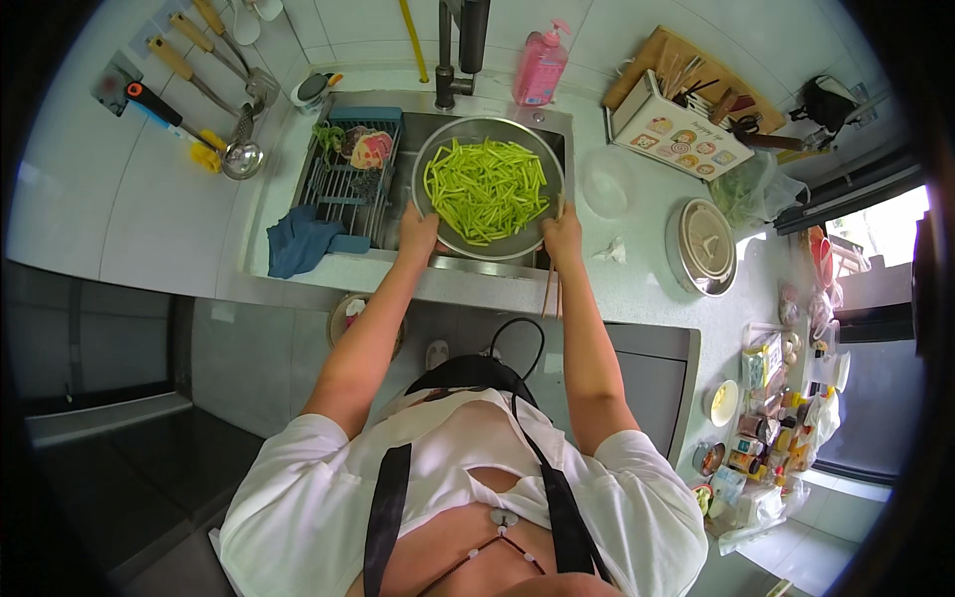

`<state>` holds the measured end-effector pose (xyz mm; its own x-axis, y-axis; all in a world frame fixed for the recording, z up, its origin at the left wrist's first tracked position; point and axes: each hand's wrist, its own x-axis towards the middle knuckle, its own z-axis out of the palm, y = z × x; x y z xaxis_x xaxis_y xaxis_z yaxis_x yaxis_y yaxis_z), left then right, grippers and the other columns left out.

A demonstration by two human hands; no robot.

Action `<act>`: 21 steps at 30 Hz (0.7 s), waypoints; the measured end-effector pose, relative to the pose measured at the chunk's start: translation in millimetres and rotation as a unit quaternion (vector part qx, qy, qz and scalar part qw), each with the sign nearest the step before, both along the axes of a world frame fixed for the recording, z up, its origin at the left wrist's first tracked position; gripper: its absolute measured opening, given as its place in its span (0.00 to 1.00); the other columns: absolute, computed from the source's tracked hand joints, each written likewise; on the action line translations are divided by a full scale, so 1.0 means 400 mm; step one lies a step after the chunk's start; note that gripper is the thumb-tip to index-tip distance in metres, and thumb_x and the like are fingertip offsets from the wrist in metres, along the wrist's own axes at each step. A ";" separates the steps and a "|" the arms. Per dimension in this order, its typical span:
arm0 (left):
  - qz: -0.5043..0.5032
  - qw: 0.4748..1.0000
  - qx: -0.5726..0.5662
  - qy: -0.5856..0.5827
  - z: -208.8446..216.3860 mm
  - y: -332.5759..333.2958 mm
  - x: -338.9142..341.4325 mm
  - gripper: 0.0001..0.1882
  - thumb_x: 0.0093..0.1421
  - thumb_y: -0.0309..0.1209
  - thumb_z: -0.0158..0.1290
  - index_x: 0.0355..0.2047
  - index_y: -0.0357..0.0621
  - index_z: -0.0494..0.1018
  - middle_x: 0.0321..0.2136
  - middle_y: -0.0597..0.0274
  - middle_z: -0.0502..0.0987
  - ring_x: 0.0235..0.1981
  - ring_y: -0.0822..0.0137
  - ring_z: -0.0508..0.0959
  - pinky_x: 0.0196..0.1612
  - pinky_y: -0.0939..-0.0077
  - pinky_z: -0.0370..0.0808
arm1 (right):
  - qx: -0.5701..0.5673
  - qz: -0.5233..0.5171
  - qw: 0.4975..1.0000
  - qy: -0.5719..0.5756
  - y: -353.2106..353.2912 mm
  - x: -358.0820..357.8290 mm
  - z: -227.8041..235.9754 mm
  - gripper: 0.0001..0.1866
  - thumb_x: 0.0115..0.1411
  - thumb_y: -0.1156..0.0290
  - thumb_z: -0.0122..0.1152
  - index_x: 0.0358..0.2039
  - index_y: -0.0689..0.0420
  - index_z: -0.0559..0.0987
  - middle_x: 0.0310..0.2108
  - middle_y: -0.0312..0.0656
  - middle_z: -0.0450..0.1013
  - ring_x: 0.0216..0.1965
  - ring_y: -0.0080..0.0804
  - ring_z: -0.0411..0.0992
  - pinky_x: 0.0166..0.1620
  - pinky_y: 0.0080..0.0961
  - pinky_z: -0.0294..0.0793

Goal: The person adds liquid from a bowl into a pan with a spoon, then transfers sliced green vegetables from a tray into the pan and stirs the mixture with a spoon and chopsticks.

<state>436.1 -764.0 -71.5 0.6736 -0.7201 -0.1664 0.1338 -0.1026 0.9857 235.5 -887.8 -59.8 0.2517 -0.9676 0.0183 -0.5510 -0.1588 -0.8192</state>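
A round steel basin (490, 127) full of short-cut green stalks (485, 189) is held over the sink (426, 126). My left hand (418, 234) grips its rim at the near left, fingers partly under the basin. At the near right, my right hand (563, 237) is closed on the rim. A pair of thin brown chopsticks (548, 291) also runs through my right hand, their ends pointing down toward me. The basin looks roughly level. Most of the sink bowl beneath it is hidden.
A drying rack (348, 194) with a blue cloth (298, 243) covers the sink's left part. Behind stand the faucet (447, 75) and a pink pump bottle (540, 68). To the right are a utensil box (676, 134), a clear round lid (607, 185) and stacked lidded containers (704, 242).
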 end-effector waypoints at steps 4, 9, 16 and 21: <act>-0.016 0.996 -0.069 -0.057 0.060 -0.008 -0.031 0.22 0.50 0.21 0.39 0.48 0.40 0.60 0.31 0.56 0.72 0.18 0.69 0.74 0.12 0.79 0.69 | -0.104 -0.007 0.994 -0.040 -0.014 -0.023 -0.017 0.25 0.46 0.75 0.46 0.49 0.60 0.62 0.31 0.56 0.69 0.33 0.50 0.70 0.35 0.38 0.69; -0.019 0.996 0.070 0.053 0.089 -0.026 -0.016 0.21 0.51 0.21 0.39 0.48 0.41 0.59 0.31 0.55 0.72 0.18 0.69 0.74 0.12 0.79 0.70 | 0.054 -0.011 0.998 -0.010 -0.009 0.009 0.033 0.21 0.48 0.77 0.47 0.45 0.61 0.61 0.30 0.60 0.69 0.30 0.56 0.69 0.33 0.41 0.68; -0.026 0.987 0.004 0.161 -0.013 0.013 -0.034 0.22 0.52 0.21 0.38 0.50 0.42 0.57 0.32 0.54 0.72 0.16 0.68 0.74 0.12 0.79 0.72 | -0.015 0.045 0.997 0.062 -0.034 -0.005 0.079 0.22 0.49 0.77 0.46 0.46 0.62 0.59 0.30 0.60 0.69 0.28 0.53 0.71 0.29 0.40 0.70; -0.034 0.991 0.069 0.114 0.042 -0.029 -0.035 0.26 0.51 0.21 0.39 0.52 0.42 0.55 0.35 0.51 0.72 0.20 0.65 0.76 0.13 0.79 0.74 | 0.098 0.026 0.995 -0.010 -0.037 -0.016 0.021 0.22 0.48 0.77 0.45 0.46 0.62 0.61 0.31 0.58 0.69 0.32 0.50 0.71 0.31 0.37 0.70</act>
<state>422.1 -775.8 -54.8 0.5582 -0.7221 -0.4086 0.3387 -0.2513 0.9067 229.2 -902.7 -51.3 0.3032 -0.9389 -0.1630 -0.5287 -0.0235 -0.8485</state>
